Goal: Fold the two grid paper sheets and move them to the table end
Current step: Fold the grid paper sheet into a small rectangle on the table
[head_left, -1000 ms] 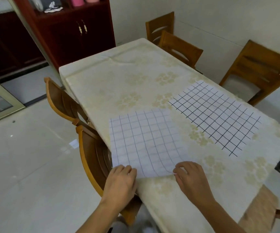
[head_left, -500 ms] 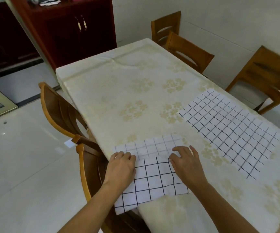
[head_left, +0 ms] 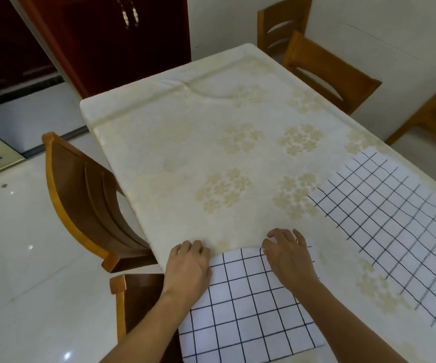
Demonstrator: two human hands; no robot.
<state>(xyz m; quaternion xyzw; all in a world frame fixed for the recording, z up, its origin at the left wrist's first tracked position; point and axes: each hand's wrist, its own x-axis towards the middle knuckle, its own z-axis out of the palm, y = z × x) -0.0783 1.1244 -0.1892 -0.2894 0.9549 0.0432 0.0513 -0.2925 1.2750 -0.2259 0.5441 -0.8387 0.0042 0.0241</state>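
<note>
The near grid paper sheet [head_left: 248, 310] lies folded over on itself at the table's front left corner, its bold black grid facing up. It sticks out a little past the table's left edge. My left hand [head_left: 188, 268] is curled on the far left corner of the folded flap. My right hand [head_left: 287, 258] holds down the far right corner with its fingers spread, and the flap's far edge bows between the two hands. The second grid paper sheet [head_left: 394, 226] lies flat and unfolded to the right, apart from both hands.
The table [head_left: 185, 153] has a cream floral cloth and runs away from me to its far end. Wooden chairs stand at the left [head_left: 86, 200], at the near left corner [head_left: 130, 305] and along the right side [head_left: 326, 72]. A dark red cabinet [head_left: 107, 40] stands behind the far end.
Both hands lifted the near edge of the near sheet and carried it over to the far edge, turning the bold grid side up. The camera has moved closer and lower.
</note>
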